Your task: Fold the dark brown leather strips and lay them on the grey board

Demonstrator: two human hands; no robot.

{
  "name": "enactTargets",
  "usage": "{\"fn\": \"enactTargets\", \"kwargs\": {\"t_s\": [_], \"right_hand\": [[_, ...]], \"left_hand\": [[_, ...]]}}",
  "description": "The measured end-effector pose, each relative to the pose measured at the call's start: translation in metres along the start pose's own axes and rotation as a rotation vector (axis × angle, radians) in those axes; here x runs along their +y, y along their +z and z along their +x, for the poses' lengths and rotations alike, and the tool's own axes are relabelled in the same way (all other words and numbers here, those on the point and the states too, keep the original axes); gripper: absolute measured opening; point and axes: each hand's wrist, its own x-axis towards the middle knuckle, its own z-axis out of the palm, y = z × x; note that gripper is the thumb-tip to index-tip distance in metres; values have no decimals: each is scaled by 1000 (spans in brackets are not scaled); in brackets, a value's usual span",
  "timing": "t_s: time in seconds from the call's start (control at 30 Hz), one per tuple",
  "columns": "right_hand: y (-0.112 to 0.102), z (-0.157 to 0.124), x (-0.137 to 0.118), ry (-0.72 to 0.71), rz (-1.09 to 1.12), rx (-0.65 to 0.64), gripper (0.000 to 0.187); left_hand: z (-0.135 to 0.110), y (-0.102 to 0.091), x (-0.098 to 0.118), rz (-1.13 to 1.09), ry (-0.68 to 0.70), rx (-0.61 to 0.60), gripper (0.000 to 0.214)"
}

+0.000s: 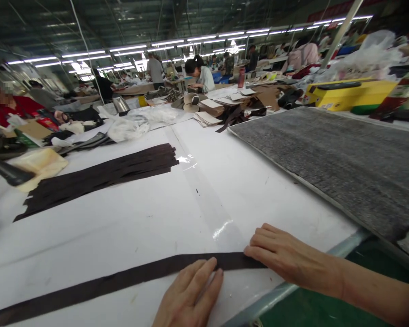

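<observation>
A long dark brown strip of material [129,274] lies across the near part of the white table [122,227], from the lower left to my hands. My left hand [192,293] rests on its lower edge, fingers stretched out, fingertips touching the strip. Curled over the strip's right end is my right hand [281,250], closed on it; that end and the fingertips are partly hidden. Beyond, at the left, a bundle of similar dark strips [105,177] is laid out side by side, with uneven ends.
A grey textured board [344,150] covers the table's right side. Behind stand a yellow box [351,95], stacked pale pieces [211,109] and clear plastic bags [129,127]. A yellowish block [41,165] with a black handle-like part sits far left. Several people work farther back.
</observation>
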Motion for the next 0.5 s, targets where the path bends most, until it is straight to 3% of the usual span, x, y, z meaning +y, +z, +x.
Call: {"fn": "enactTargets", "kwargs": {"t_s": [0.1,0.3,0.5], "right_hand": [[-1,-1,-1,16,-3,13,20],[-5,-6,6,-10,26,56,27],[-3,-12,11,-27,73,107,28]], "left_hand": [[5,2,0,-49,-107,7,44],[14,6,-4,-47,-39,-148,43],[13,10,0,12,-10,-139,51]]}}
